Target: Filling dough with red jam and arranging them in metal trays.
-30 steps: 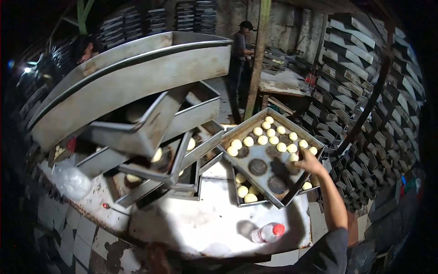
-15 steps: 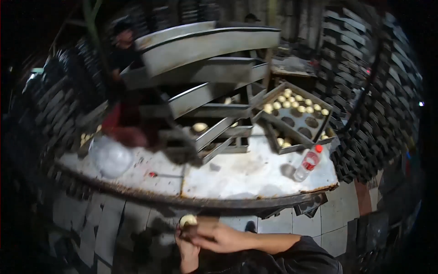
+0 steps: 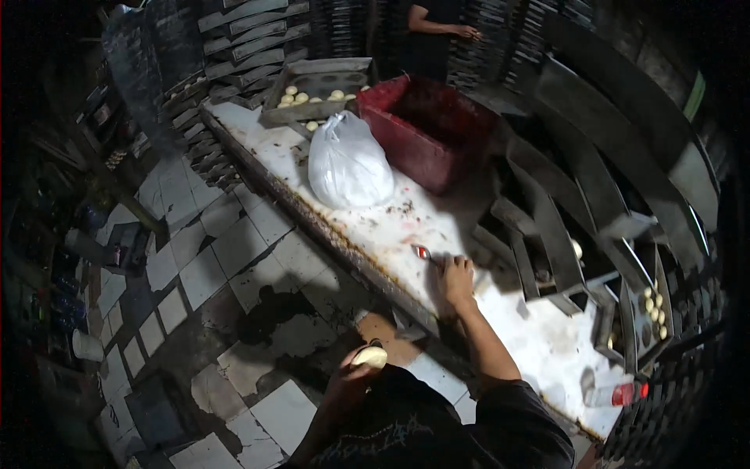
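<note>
In the head view, the red-tipped tool [image 3: 423, 252] lies on the worktop [image 3: 539, 336], ahead and left of the right hand [image 3: 458, 281], its shaft running back to those half-curled fingers; whether they grip it cannot be told. The left hand [image 3: 345, 377], farther off, is closed around a dough ball [image 3: 369, 358]. The worktop's edge passes between the hands; room lies ahead toward the bag [image 3: 349, 168], while trays [image 3: 555, 234] stand to the right hand's right.

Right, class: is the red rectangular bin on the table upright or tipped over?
Upright: the red rectangular bin stands on the white tabletop, its walls rising to an open top that faces upward.
</note>
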Motion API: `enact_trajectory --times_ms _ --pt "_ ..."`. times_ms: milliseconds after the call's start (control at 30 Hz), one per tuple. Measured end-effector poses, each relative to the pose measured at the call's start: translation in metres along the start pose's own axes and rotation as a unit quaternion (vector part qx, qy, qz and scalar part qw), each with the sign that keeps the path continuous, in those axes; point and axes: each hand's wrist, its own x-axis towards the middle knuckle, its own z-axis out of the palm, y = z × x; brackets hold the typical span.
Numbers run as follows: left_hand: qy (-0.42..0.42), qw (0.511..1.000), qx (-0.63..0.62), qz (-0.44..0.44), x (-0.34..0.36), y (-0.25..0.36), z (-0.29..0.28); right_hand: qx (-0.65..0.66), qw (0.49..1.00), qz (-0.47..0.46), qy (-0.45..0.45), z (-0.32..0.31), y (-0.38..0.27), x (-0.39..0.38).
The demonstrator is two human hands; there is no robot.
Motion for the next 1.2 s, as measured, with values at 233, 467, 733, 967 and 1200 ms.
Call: enact_trajectory --times_ms 233,467,733,967,1200 --pt "0.016 0.979 0.18 0.093 0.119 0.077 0.024 0.295 0.929 0.094 -0.203 -0.043 -0.018 0.022" --pt "-0.174 0.963 -0.136 -0.152 0.219 0.159 0.093 0.325 0.935 -0.05 0.13 -0.045 -0.08 0.048" --pt "-0.223 0.95 -0.13 -0.176 0.276 0.25 0.078 0.267 0.954 0.03 0.136 -0.031 -0.037 0.086" --pt "-0.232 0.926 -0.157 -0.254 0.309 0.27 0.087 0.302 0.909 0.153 -0.244 -0.131 -0.109 0.179" --pt "-0.374 0.87 -0.168 -0.274 0.318 0.28 0.082 0.189 0.945 0.198 -0.181 -0.105 -0.038 0.132"
